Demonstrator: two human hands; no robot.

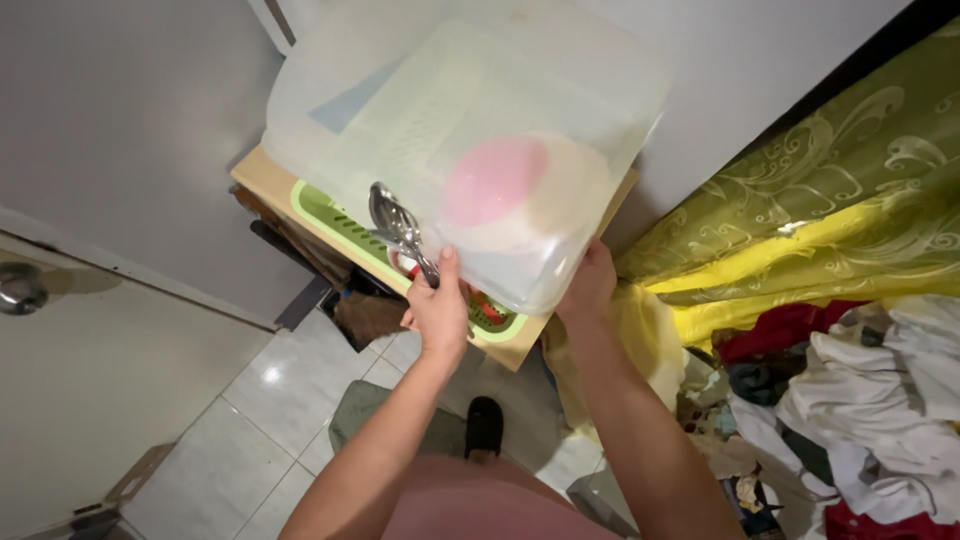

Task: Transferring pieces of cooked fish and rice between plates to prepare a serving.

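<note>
Pinched between thumb and fingers, the left hand (437, 312) has closed around the handles of a small bunch of metal spoons (393, 226), whose bowls point up and away over the near rim of a green plastic dish rack (330, 217). The right hand (588, 285) is curled under the near right corner of a translucent plastic cover (470, 130) and holds it raised and tilted, so the rack's front edge is open beneath it. The spoons sit just at that opening, touching or nearly touching the cover's lower edge; whether they are going in or coming out cannot be told.

As far as the view shows, the cover is lifted but not removed, the spoons are in hand and not laid down, and the rack already holds dishes: a pink round plate or bowl (495, 178) and a paler round dish (572, 195) beside it show blurred through the cover. Something red and white lies at the rack's near corner, too hidden to name.

The rack rests on a light wooden board or shelf top (515, 347), with dark clutter below it. Left of the rack stands a grey door with a round metal knob (20, 288). Right of the rack hangs yellow-green patterned cloth (830, 210), and further right lies a heap of white and red clothes (870, 400). Below the rack are pale floor tiles (240, 420) and a dark slipper (484, 425). No packages, labels or signs are visible.
</note>
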